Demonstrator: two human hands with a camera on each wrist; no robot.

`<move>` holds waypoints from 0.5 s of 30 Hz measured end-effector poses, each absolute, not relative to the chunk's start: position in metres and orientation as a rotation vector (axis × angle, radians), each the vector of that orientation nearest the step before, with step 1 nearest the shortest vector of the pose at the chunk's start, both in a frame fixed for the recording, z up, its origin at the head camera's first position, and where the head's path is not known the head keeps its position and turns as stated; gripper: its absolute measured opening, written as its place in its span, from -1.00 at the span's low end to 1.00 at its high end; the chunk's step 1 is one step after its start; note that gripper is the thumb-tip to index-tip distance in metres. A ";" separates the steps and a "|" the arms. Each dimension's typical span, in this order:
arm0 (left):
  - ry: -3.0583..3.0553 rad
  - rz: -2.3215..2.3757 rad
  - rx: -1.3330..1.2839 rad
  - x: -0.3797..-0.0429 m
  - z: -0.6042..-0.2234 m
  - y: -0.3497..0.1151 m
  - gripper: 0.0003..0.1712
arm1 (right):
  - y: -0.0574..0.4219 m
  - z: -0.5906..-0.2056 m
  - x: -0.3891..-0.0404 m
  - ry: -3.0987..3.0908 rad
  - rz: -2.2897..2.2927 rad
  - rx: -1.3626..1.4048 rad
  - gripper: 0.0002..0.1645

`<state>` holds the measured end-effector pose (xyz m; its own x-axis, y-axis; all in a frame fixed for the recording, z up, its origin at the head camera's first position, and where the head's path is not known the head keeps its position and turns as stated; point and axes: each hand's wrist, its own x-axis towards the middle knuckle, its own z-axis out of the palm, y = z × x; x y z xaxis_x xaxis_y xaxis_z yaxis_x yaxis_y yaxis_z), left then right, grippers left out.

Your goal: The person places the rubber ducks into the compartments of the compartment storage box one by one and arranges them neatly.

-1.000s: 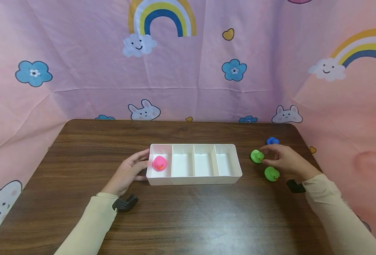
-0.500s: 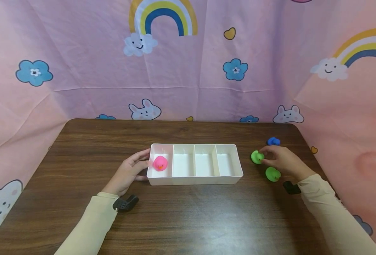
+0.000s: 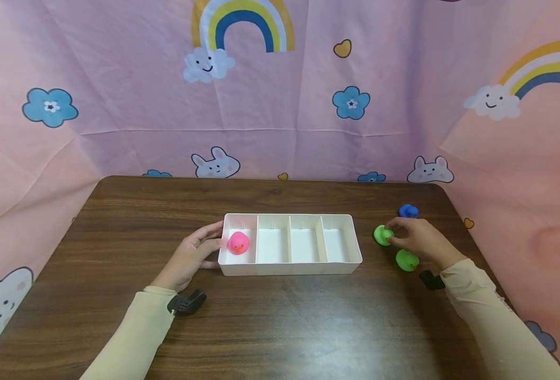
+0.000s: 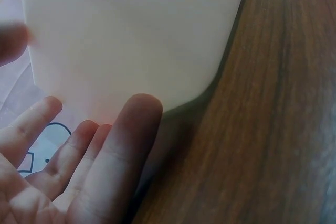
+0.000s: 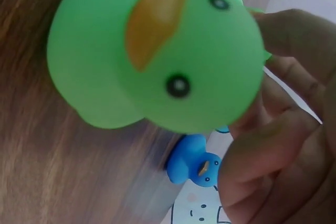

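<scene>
In the head view my left hand [image 3: 191, 256] rests its fingertips on the left end of a white four-compartment box [image 3: 289, 269]. The left wrist view has the fingers [image 4: 121, 161] fairly straight against the box's pale end wall [image 4: 126, 40]. A pink rubber duck [image 3: 238, 243] sits in the leftmost compartment. To the right of the box, my right hand [image 3: 422, 240] pinches a green rubber duck [image 3: 382, 235] between thumb and fingers. In the right wrist view, another green rubber duck [image 5: 205, 61] fills the foreground and mostly hides the pinched one.
Behind the right hand lies a blue rubber duck [image 3: 408, 211]. The nearer green duck stands just in front of that hand. All rest on a brown wooden table [image 3: 260, 327]. A patterned pink cloth [image 3: 270, 105] hangs past the far edge.
My right wrist has shifted slightly left and up, while the fingers stay at the same green duck. My left hand and the box look unmoved.
</scene>
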<state>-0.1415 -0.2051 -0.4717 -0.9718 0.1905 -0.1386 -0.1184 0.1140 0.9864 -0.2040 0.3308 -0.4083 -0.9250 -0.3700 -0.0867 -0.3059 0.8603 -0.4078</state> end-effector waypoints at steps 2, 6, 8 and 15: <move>2.160 1.949 0.064 -0.142 -0.472 -0.205 -0.33 | 0.331 -0.409 -0.204 2.875 -0.589 -0.521 -0.64; 2.171 1.944 0.068 -0.141 -0.472 -0.205 -0.33 | 0.331 -0.409 -0.203 2.881 -0.589 -0.521 -0.64; 2.171 1.944 0.068 -0.141 -0.472 -0.205 -0.32 | 0.331 -0.409 -0.203 2.887 -0.588 -0.518 -0.64; 2.155 1.958 0.065 -0.141 -0.472 -0.205 -0.33 | 0.331 -0.410 -0.202 2.908 -0.567 -0.514 -0.65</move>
<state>-0.1410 -0.2049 -0.4718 -0.9729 0.1854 -0.1382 -0.1199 0.1066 0.9871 -0.2017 0.3308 -0.4097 -0.9328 -0.3545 -0.0655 -0.3039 0.8709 -0.3862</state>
